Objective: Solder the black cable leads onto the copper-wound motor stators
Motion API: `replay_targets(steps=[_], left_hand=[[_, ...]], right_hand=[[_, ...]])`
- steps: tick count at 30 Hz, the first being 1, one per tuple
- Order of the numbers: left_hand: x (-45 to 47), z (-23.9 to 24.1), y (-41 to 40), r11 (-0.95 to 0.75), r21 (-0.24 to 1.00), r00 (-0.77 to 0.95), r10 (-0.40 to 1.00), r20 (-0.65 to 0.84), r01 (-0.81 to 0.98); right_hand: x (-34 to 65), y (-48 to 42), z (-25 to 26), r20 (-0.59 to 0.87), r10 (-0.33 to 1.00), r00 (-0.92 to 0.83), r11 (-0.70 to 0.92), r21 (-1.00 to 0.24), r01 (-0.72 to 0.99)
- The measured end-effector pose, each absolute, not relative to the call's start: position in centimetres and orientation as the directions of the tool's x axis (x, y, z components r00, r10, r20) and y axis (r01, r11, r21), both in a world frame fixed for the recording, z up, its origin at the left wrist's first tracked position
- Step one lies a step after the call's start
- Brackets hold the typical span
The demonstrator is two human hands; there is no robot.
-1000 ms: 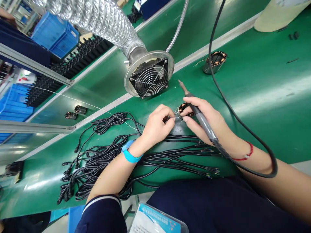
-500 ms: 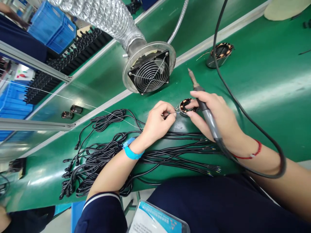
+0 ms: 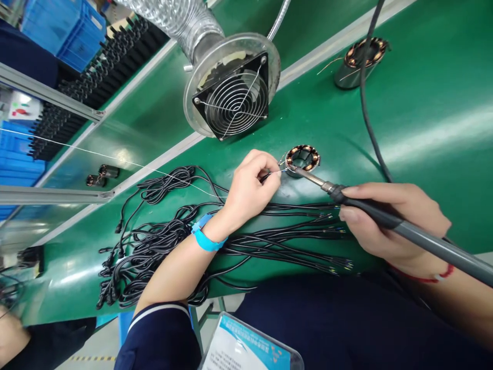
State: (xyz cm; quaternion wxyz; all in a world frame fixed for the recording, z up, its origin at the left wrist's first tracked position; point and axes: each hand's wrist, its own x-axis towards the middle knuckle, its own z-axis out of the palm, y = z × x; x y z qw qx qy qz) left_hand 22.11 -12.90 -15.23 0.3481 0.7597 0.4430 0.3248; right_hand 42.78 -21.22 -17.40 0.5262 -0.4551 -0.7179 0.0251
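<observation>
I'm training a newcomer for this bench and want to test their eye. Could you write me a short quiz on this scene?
1. Multiple choice: What does the right hand hold?
A) a screwdriver
B) a soldering iron
C) a pair of pliers

2. True or false: The iron's metal tip is at the edge of the copper-wound ring.

3. Fill in the colour: The left hand has a ____ band at its wrist.

Key: 1: B. 2: True. 3: blue.
</observation>
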Motion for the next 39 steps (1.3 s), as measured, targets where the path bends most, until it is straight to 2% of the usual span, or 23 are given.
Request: replay_targets(steps=[10,16,22,26,33,39], left_hand=[[22.1,-15.5,-12.9,-0.421,0.818,0.397,0.880,0.262,0.392],[22.1,-15.6,-12.9,-0.410,0.810,0.389,0.887,0.248,0.418],[22.0,-15.8,-12.8,-0.439,0.811,0.392,0.874,0.286,0.386],[22.1,-15.9,-12.7,-0.458,0.810,0.394,0.865,0.311,0.365],[22.1,-15.7,-12.8,-0.463,0.813,0.403,0.859,0.315,0.352],[22.0,-15.5,-12.8,-0.448,0.808,0.412,0.866,0.284,0.384]], right_hand=[[42.3,-21.3,-17.0,0.691,0.720,-0.070,0.565,-0.524,0.638],[42.5,-21.3,-17.3,0.680,0.730,-0.072,0.561,-0.535,0.632],[43.0,-21.4,-17.9,0.637,0.766,-0.082,0.573,-0.620,0.535],[42.4,-21.1,-16.9,0.616,0.782,-0.096,0.543,-0.596,0.592],[42.5,-18.2,-14.5,0.511,0.830,-0.222,0.504,-0.519,0.691],[42.1,-14.9,-15.6,0.464,0.800,-0.380,0.590,-0.497,0.637]])
